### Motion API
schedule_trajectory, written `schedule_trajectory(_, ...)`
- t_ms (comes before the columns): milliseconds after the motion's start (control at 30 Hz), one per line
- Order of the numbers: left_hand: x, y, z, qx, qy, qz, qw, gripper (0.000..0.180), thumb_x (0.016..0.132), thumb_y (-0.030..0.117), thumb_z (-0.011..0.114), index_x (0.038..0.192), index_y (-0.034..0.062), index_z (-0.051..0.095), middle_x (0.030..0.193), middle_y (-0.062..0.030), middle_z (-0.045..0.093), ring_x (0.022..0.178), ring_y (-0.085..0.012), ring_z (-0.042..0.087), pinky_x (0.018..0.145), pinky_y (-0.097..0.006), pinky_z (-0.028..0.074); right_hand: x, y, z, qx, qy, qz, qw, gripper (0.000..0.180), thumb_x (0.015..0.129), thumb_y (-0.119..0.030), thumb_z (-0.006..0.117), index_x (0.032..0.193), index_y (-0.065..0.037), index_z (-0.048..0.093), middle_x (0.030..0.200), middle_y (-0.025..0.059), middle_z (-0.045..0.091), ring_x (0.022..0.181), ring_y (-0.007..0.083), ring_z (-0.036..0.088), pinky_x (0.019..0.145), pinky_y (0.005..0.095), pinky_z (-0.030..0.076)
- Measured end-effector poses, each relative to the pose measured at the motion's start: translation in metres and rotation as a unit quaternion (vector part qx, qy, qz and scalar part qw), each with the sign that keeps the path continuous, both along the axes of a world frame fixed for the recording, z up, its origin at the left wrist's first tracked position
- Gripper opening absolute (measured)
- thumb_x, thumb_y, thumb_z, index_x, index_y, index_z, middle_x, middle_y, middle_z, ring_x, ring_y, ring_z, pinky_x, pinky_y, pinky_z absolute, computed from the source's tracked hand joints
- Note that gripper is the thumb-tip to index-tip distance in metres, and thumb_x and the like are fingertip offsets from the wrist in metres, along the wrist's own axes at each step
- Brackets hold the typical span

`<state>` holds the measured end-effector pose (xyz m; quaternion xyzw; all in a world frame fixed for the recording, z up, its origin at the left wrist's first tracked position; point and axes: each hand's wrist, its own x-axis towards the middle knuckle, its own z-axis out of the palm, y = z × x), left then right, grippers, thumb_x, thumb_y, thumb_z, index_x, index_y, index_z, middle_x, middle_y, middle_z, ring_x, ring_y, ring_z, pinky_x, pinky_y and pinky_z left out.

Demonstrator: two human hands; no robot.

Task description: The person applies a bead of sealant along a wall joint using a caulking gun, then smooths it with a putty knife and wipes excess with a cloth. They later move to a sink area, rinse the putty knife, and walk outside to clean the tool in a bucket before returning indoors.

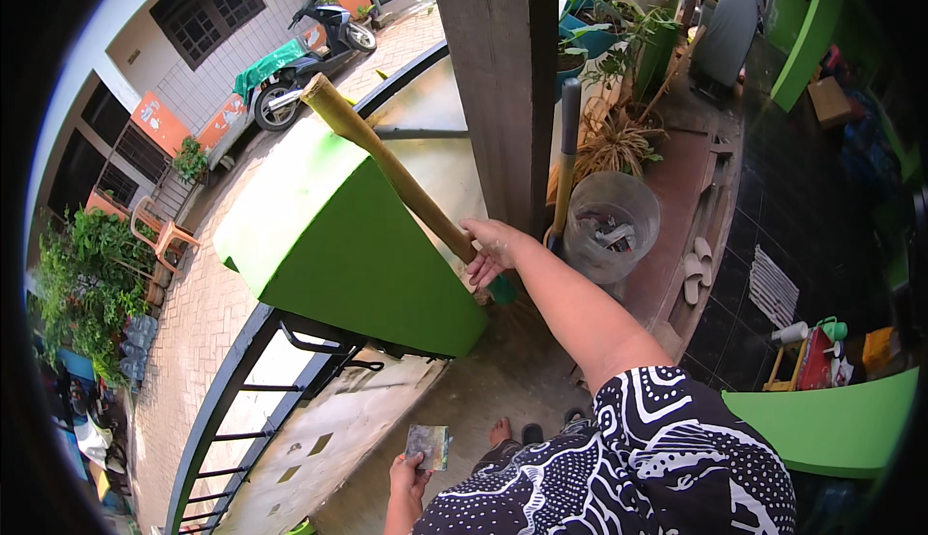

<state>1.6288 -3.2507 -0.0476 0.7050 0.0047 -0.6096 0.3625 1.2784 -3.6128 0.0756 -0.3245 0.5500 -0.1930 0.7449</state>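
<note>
My right hand (491, 250) reaches forward and grips a long wooden handle (391, 163) near its lower end. The handle leans up and to the left across a bright green block of wall (338, 245). A green fitting (502, 290) shows just below my fingers. My left hand (408, 477) is low by my body and pinches a small grey-green rectangular pad (428, 445). My sandalled foot (501, 432) stands on the concrete floor below it.
A dark pillar (498, 81) rises just behind the handle. A second long-handled tool (566, 158) leans beside a clear plastic tub (612, 226). Potted plants stand behind, sandals (694, 269) lie on the step, and a black railing (232, 395) edges the balcony. A motorbike (304, 57) is parked below.
</note>
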Motion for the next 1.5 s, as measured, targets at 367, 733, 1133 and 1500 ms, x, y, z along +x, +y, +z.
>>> schedule_trajectory(367, 0.021, -0.048, -0.022, -0.027, 0.059, -0.13, 0.989, 0.022, 0.083, 0.002, 0.062, 0.1, 0.01, 0.05, 0.089, -0.0064, 0.063, 0.073, -0.0217, 0.063, 0.051, -0.032, 0.05, -0.161, 0.22, 0.054, 0.093, -0.084, -0.128, 0.984, 0.041, 0.089, -0.038, 0.056, 0.116, -0.007, 0.051, 0.08, 0.0155, 0.063, 0.073, 0.0332, 0.069, 0.059, 0.0401, 0.06)
schedule_trajectory(733, -0.047, -0.12, -0.059, -0.029, 0.152, -0.34, 0.928, 0.027, 0.08, -0.004, 0.061, 0.099, 0.0103, 0.049, 0.092, -0.009, 0.063, 0.077, -0.0269, 0.063, 0.049, -0.038, 0.048, -0.112, 0.588, 0.099, 0.121, -0.112, -0.362, 0.917, 0.063, 0.079, -0.008, 0.059, 0.137, 0.003, 0.037, 0.09, 0.0133, 0.059, 0.061, 0.0135, 0.059, 0.046, 0.0244, 0.049)
schedule_trajectory(1133, -0.186, -0.116, -0.05, -0.037, 0.18, -0.559, 0.808, 0.027, 0.082, 0.001, 0.062, 0.095, 0.0135, 0.043, 0.088, -0.0067, 0.06, 0.074, -0.0231, 0.063, 0.049, -0.034, 0.05, -0.003, 0.775, 0.15, 0.129, -0.138, -0.537, 0.822, 0.078, 0.076, -0.001, 0.058, 0.146, 0.0, 0.024, 0.09, 0.0153, 0.059, 0.059, 0.0157, 0.058, 0.045, 0.0259, 0.046)
schedule_trajectory(1500, -0.237, 0.044, -0.038, -0.003, 0.167, -0.642, 0.749, 0.018, 0.083, 0.007, 0.063, 0.098, 0.0121, 0.053, 0.086, -0.0031, 0.063, 0.065, -0.0164, 0.061, 0.052, -0.029, 0.052, 0.091, 1.009, 0.187, 0.158, -0.12, -0.665, 0.72, 0.068, 0.081, -0.006, 0.058, 0.142, 0.005, 0.029, 0.093, 0.0176, 0.06, 0.056, 0.0117, 0.054, 0.047, 0.0233, 0.043)
